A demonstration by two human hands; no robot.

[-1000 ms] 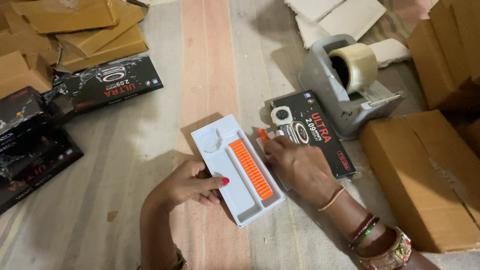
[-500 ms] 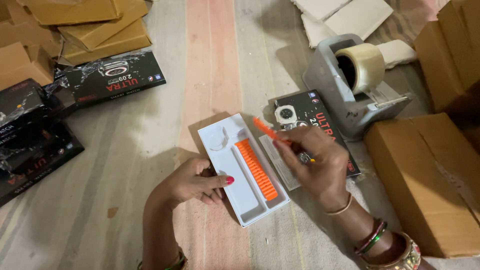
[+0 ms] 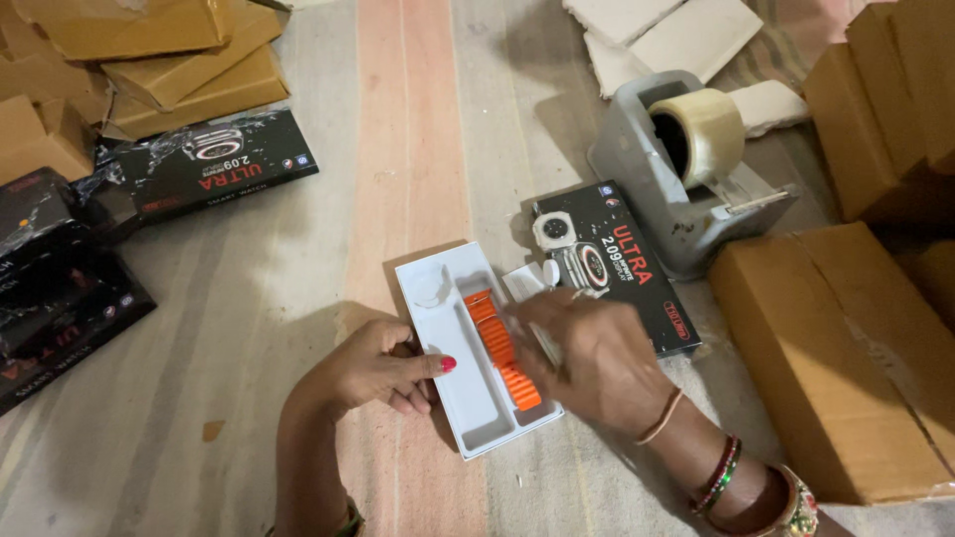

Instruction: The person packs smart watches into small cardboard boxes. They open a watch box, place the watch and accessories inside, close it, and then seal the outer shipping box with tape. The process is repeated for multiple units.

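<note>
Orange strap [image 3: 504, 348] lies along the long slot of the white plastic tray [image 3: 476, 406], which sits on the striped floor mat [image 3: 418, 129] in the middle of my view. I judge the strap soft and bendy, very light, a little grippy like silicone, so it is best taken by pinching one end. The tray looks thin, stiff and light, easy to slide, so holding it at the long edge makes sense. My left hand [image 3: 373, 368] steadies the tray's left edge, thumb on the rim and fingers curled under. My right hand [image 3: 597, 363] is half closed over the right side of the tray, fingertips at the strap; I cannot tell if it really pinches it.

Just beside the tray, on the right, lies a flat black watch box [image 3: 617, 264] with a watch picture and red and white print. Behind it stands a grey tape dispenser [image 3: 686, 169] with a roll of clear tape. Brown cartons [image 3: 846, 348] are at the right; more black boxes [image 3: 214, 164] and brown cartons lie at the left; white foam pieces [image 3: 676, 30] are at the top
</note>
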